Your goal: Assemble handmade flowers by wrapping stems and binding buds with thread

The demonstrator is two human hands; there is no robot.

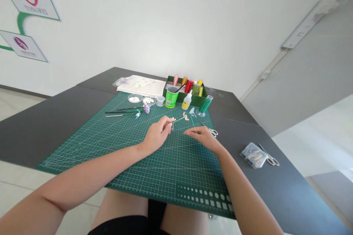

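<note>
Above the middle of the green cutting mat (154,176), my left hand (158,134) is closed in a pinch on a thin flower stem (178,119). Small pale pink flowers (185,116) sit at the stem's far end, and another pale blossom shows by my fingertips. My right hand (202,136) is to the right, its fingers pinched together. A fine green thread (194,126) runs across those fingers; its end is too thin to follow. White-handled scissors (213,132) lie partly hidden behind my right hand.
At the back stand a green can (171,99), a glue bottle (186,101), a green thread spool (205,105) and a box (198,100) of coloured spools. Dishes of white pieces (134,99) and a purple flower (146,109) lie left. A clear case (254,155) lies right.
</note>
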